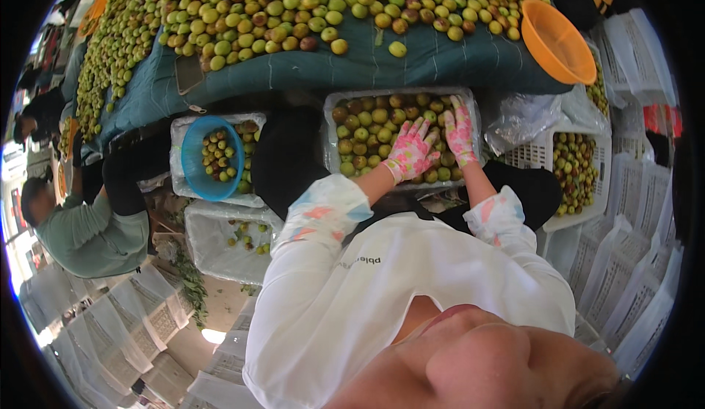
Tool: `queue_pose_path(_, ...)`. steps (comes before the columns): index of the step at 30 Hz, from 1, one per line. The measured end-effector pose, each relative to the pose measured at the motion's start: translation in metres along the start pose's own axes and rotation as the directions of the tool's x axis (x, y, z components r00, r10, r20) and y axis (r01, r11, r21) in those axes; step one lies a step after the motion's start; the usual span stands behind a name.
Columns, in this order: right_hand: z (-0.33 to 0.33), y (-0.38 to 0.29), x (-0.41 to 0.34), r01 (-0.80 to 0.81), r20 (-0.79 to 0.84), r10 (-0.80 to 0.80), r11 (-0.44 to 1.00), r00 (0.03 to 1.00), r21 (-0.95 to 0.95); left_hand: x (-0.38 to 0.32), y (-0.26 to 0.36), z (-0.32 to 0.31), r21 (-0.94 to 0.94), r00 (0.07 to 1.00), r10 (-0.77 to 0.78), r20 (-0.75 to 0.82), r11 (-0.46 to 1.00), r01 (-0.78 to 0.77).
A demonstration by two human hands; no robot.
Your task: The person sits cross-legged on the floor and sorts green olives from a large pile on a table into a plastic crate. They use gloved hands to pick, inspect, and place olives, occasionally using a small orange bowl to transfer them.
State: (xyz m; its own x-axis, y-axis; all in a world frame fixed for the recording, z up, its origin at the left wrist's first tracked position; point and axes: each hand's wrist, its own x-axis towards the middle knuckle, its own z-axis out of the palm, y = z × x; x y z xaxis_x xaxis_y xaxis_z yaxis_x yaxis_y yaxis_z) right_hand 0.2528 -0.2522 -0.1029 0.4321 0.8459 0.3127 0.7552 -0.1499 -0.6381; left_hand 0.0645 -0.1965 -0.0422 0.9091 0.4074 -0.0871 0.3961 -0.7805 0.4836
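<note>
A crate lined with clear plastic (397, 90) stands in front of my body, filled with green and reddish-brown jujubes (361, 133). Both hands wear thin pink-and-white floral gloves. My left hand (410, 151) lies palm down on the fruit at the middle right, its fingers spread and covering what is beneath. Beside it, my right hand (460, 131) reaches along the crate's right side, fingers stretched towards the far right corner. Neither hand visibly grips a jujube.
Jujubes (286, 1) cover a table with dark green cloth (330, 70); an orange basin (559, 43) and phone-like object (189, 73) lie there. A blue basin (242, 161), lined crate (215, 238) and white crate (600, 188) flank me. A person (93, 233) sits left.
</note>
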Motion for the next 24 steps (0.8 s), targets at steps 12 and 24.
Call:
queue_pose_path(12, -0.009, -0.104, 0.199, 0.268, -0.001, -0.268, 0.962, 0.963, 0.063, 0.029, -0.044, -0.165, -0.994, 0.951, -0.291, 0.106, -0.062, 0.092)
queue_pose_path(24, 0.045, -0.073, 0.355, -0.071, 0.118, 0.148, 0.867, 0.982, -0.492, 0.042, -0.033, -0.168, -0.977, 0.981, -0.194, 0.029, -0.213, -0.013)
